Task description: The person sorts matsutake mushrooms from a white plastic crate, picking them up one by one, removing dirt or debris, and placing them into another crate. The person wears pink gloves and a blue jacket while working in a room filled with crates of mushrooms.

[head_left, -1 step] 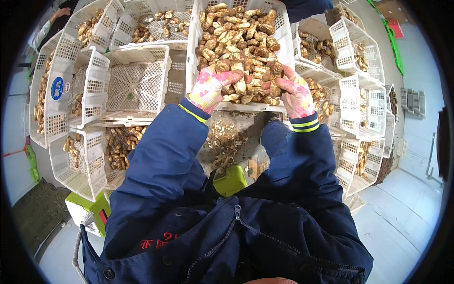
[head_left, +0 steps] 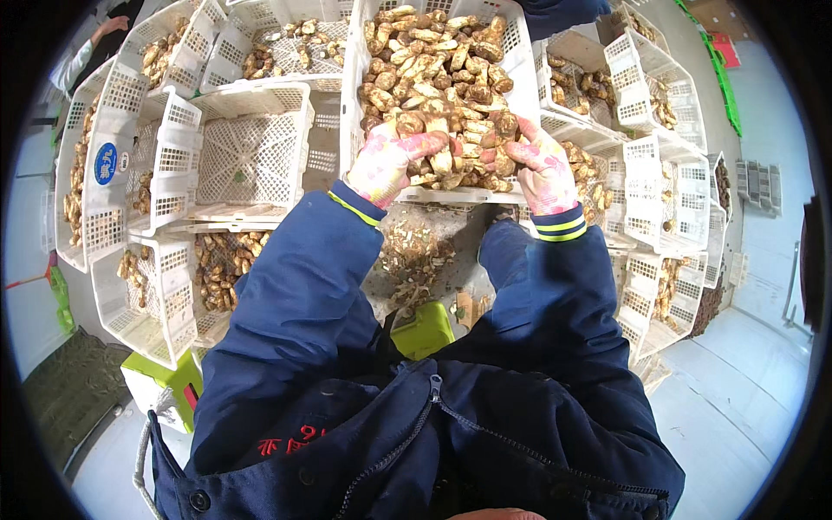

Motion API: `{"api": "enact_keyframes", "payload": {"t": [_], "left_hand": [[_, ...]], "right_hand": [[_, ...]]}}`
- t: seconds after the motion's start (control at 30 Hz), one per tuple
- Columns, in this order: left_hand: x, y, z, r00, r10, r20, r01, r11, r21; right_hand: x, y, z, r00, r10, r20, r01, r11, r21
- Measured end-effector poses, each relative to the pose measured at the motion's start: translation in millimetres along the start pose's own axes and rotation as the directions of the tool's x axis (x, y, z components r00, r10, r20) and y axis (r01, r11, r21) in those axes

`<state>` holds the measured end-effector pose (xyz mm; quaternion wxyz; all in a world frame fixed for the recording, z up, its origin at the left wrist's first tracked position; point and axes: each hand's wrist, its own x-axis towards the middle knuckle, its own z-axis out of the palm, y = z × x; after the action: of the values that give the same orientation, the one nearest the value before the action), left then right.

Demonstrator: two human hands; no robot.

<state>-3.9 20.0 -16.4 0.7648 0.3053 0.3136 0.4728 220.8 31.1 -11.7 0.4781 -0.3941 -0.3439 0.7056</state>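
- crate: white and slotted, it held the heaped mushrooms; the step in hand appeared to be two-handed handling at its near end.
- left hand and right hand: gloved, thumbs turned inward, fingers partly curled at the mushrooms; whether either pinched one could not be told. the next move seemingly called for a light grip.
- mushrooms: jumbled, thick-stemmed, pale with brown patches; caps rounded, darker.

Brown-and-cream mushrooms, heaped, in white crate
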Motion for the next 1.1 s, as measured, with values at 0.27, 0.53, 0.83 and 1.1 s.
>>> {"api": "enact_keyframes", "payload": {"t": [0.27,0.53,0.83,1.1], "left_hand": [[22.0,-16.2,8.1,0.924,0.001,0.382,0.158,0.909,-0.385],[37.9,-29.1,19.6,0.966,-0.171,0.192,0.248,0.822,-0.513],[62.0,-76.0,43.8,0.880,-0.430,-0.201,0.384,0.894,-0.230],[83.6,-56.9,120.4,0.992,-0.031,0.124,-0.020,0.919,0.394]], "right_hand": [[9.0,11.0,-19.0,0.979,0.170,0.114,-0.104,0.893,-0.438],[-23.4,44.4,-33.8,0.869,0.131,0.477,0.471,0.078,-0.879],[-56.1,39.2,10.3,0.774,0.525,0.354,0.384,0.056,-0.922],[-28.4,55.6,-25.0,0.938,0.192,0.287,0.262,0.146,-0.954]]}}
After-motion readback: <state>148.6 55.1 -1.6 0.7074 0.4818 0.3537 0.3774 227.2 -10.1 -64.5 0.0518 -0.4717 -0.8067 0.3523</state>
